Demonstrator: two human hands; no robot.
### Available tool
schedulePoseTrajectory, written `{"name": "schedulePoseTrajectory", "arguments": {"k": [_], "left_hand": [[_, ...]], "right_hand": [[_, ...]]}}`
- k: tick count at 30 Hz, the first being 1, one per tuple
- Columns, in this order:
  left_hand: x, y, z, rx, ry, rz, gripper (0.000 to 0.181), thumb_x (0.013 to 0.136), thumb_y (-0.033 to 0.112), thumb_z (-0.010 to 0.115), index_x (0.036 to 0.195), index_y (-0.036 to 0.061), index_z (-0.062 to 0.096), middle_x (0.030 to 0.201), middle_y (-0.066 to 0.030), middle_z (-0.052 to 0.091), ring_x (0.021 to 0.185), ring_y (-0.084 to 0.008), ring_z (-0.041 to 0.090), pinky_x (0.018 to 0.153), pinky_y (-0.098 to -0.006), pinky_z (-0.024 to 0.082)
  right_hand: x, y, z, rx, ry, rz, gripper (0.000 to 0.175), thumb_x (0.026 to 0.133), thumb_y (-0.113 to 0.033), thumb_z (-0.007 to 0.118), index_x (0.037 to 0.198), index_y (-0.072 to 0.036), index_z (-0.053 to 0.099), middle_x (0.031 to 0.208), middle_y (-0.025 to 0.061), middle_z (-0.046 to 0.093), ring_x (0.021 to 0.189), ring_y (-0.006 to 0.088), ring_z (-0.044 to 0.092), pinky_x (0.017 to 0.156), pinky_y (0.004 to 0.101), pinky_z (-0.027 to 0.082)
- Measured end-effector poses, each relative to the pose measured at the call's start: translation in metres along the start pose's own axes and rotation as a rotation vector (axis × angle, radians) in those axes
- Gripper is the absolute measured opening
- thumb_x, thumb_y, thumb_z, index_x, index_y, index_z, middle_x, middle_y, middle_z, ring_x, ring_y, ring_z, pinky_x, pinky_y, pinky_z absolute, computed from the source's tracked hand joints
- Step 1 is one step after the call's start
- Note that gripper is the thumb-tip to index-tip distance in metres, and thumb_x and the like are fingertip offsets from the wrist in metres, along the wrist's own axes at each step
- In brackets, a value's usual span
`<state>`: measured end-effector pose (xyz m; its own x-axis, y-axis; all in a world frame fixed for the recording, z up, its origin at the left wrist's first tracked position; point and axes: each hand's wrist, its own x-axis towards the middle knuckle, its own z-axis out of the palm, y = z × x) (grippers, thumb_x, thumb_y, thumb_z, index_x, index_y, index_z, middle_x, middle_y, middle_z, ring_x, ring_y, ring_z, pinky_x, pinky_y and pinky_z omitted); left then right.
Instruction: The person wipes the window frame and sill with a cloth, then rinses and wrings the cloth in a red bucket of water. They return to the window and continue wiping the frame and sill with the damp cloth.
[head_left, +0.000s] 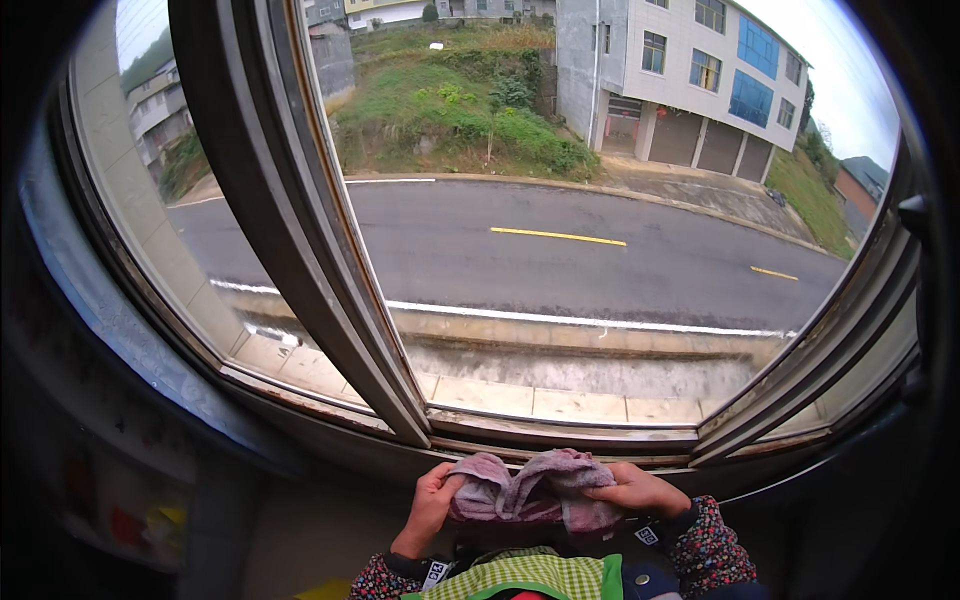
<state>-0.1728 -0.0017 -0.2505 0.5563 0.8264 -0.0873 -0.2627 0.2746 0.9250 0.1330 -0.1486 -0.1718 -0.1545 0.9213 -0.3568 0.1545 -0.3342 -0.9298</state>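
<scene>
A crumpled pinkish-purple terry cloth hangs in folds between my two hands, just in front of the window sill. My left hand grips its left end, thumb on top. Its right end is pinched in my right hand. Beyond the cloth runs the bottom track of a sliding window, its metal stained and worn. Where the cloth bunches, some fingertips are hidden.
A dark window stile rises at the left, and another part of the frame stands at the right. Outside lie a tiled ledge and a road. Dim shelving with coloured items is at lower left.
</scene>
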Motion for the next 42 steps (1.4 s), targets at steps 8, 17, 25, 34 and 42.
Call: {"name": "schedulePoseTrajectory", "arguments": {"k": [8, 17, 25, 34, 42], "left_hand": [[0.003, -0.001, -0.012, -0.104, 0.092, -0.026, 0.023, 0.102, 0.012, 0.051, 0.114, -0.0033, 0.064, 0.106, -0.008, 0.07, 0.092, -0.0134, 0.066, 0.084, -0.0288, 0.052], [0.0, -0.03, -0.002, -0.153, -0.026, -0.245, 0.024, 0.102, 0.015, 0.053, 0.114, -0.0027, 0.063, 0.105, -0.0063, 0.07, 0.09, -0.0118, 0.066, 0.082, -0.0276, 0.054], [-0.011, -0.04, -0.014, -0.207, 0.166, -0.232, 0.021, 0.1, 0.009, 0.054, 0.114, -0.0032, 0.062, 0.108, -0.0088, 0.069, 0.094, -0.0156, 0.066, 0.085, -0.0297, 0.054], [-0.017, -0.036, -0.008, -0.202, 0.038, -0.25, 0.019, 0.102, 0.014, 0.056, 0.11, -0.0006, 0.063, 0.098, -0.0031, 0.068, 0.08, -0.0074, 0.063, 0.073, -0.0233, 0.051], [-0.018, -0.042, -0.007, -0.2, -0.061, -0.172, 0.015, 0.1, 0.013, 0.058, 0.109, 0.0008, 0.061, 0.092, 0.0007, 0.065, 0.077, -0.0047, 0.059, 0.07, -0.0224, 0.05]], "right_hand": [[-0.032, 0.008, -0.022, 0.311, 0.242, 0.049, 0.041, 0.097, -0.029, 0.063, 0.12, 0.005, 0.063, 0.107, 0.0064, 0.07, 0.092, 0.0114, 0.063, 0.082, 0.0282, 0.051], [0.09, -0.047, 0.04, -0.948, 0.504, -0.858, 0.036, 0.062, -0.007, 0.072, 0.097, -0.003, 0.063, 0.096, 0.0136, 0.057, 0.09, 0.0321, 0.06, 0.076, 0.0404, 0.053], [0.213, -0.063, 0.121, -1.208, 0.414, -0.645, 0.008, 0.075, -0.012, 0.062, 0.079, -0.007, 0.067, 0.09, 0.0099, 0.059, 0.078, 0.0269, 0.064, 0.062, 0.038, 0.054], [0.185, -0.071, 0.101, -1.505, 0.265, -0.499, 0.011, 0.078, -0.013, 0.063, 0.078, -0.009, 0.073, 0.085, 0.011, 0.065, 0.076, 0.0256, 0.069, 0.061, 0.0357, 0.055], [0.189, -0.046, 0.097, -1.68, 0.456, -0.606, 0.01, 0.076, -0.013, 0.062, 0.071, -0.006, 0.066, 0.078, 0.0087, 0.057, 0.068, 0.023, 0.062, 0.054, 0.0358, 0.052]]}}
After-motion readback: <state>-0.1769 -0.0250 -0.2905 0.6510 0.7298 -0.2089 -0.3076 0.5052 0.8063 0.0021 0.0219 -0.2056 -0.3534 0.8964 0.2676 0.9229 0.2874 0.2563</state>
